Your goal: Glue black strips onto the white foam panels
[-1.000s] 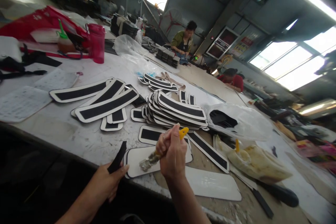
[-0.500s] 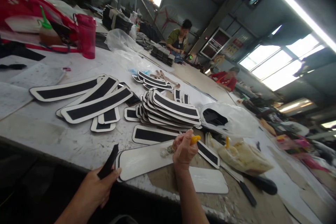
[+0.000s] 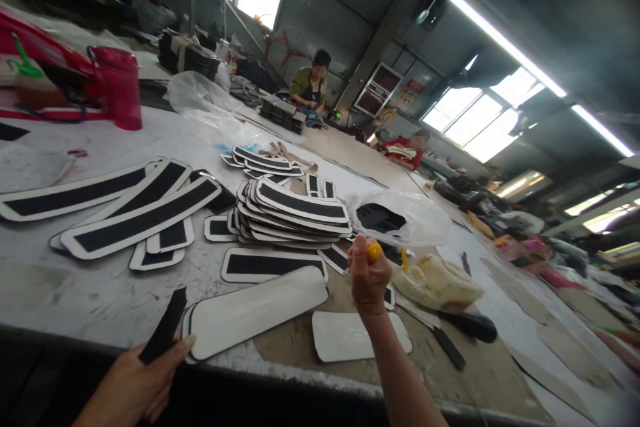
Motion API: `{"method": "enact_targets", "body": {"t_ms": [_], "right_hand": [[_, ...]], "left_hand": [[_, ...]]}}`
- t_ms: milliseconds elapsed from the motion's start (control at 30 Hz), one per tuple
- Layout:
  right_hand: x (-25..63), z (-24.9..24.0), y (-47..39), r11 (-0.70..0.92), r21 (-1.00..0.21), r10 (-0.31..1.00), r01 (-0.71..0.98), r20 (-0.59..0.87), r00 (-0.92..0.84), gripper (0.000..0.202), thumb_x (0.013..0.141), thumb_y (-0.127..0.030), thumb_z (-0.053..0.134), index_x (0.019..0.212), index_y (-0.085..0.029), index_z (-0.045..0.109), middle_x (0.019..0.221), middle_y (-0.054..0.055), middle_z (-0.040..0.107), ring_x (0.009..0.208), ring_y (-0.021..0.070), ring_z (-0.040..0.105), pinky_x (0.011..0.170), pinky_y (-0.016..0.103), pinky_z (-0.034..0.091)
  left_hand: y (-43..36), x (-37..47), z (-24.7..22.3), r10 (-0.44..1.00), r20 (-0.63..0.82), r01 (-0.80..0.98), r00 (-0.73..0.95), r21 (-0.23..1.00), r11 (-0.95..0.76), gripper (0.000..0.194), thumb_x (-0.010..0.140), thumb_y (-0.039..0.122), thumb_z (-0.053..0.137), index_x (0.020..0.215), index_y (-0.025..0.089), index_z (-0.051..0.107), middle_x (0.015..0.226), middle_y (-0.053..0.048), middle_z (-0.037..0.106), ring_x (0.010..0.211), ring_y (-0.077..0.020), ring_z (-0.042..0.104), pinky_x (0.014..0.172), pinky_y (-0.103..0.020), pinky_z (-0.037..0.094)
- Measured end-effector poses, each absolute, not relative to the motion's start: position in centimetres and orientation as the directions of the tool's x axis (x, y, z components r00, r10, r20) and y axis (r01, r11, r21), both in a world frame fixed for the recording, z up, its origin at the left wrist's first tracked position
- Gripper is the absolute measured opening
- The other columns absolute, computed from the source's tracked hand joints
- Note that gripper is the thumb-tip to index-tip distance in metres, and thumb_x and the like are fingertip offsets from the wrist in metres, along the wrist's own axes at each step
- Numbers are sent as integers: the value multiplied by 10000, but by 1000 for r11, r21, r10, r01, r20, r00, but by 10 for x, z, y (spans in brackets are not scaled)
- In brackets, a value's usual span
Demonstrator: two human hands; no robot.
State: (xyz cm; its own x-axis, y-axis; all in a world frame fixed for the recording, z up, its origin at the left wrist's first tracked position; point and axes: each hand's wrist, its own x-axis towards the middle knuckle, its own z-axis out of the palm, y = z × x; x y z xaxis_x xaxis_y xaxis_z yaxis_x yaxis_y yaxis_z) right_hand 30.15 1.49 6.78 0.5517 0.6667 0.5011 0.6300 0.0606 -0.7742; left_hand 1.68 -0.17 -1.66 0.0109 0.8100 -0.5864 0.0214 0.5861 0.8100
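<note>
Head view: a white panel (image 3: 260,313) lies between the two hands, at the table's (image 3: 115,310) near edge.
The left hand (image 3: 145,373) pinches a black strip (image 3: 167,320), its thumb on the panel's left end; the right hand (image 3: 370,280), just off the right end, is closed in a fist around a yellow handle (image 3: 374,252). Counted: one strip, one handle, two plain panels face up; the striped pile (image 3: 303,204) behind overlaps too much to count.
</note>
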Motion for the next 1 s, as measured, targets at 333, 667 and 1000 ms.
{"method": "enact_targets", "body": {"t_ms": [333,667,1000], "right_hand": [[256,76,-7,-138,-591,888,795,281,363,329,840,-468,461,644,-203,458,540,-20,444,502,133,449,496,251,313],[305,38,3,-392,-180,918,902,-146,369,267,817,-415,470,820,-172,578,767,84,626,738,224,576,600,282,334],[343,22,7,-349,-568,933,745,-135,334,258,696,-415,575,580,-194,511,544,-39,479,549,123,443,536,234,316]], "left_hand": [[-6,15,-10,842,-539,-58,36,840,540,359,607,490,663,678,185,490,340,120,308,291,-51,263,312,-170,242],[-4,15,-15,818,-574,-53,23,817,575,333,630,471,660,680,195,481,299,117,295,274,-55,254,288,-169,235],[-3,17,-21,838,-545,-110,19,832,544,391,570,513,684,602,188,468,295,128,280,265,-46,235,268,-174,242]]}}
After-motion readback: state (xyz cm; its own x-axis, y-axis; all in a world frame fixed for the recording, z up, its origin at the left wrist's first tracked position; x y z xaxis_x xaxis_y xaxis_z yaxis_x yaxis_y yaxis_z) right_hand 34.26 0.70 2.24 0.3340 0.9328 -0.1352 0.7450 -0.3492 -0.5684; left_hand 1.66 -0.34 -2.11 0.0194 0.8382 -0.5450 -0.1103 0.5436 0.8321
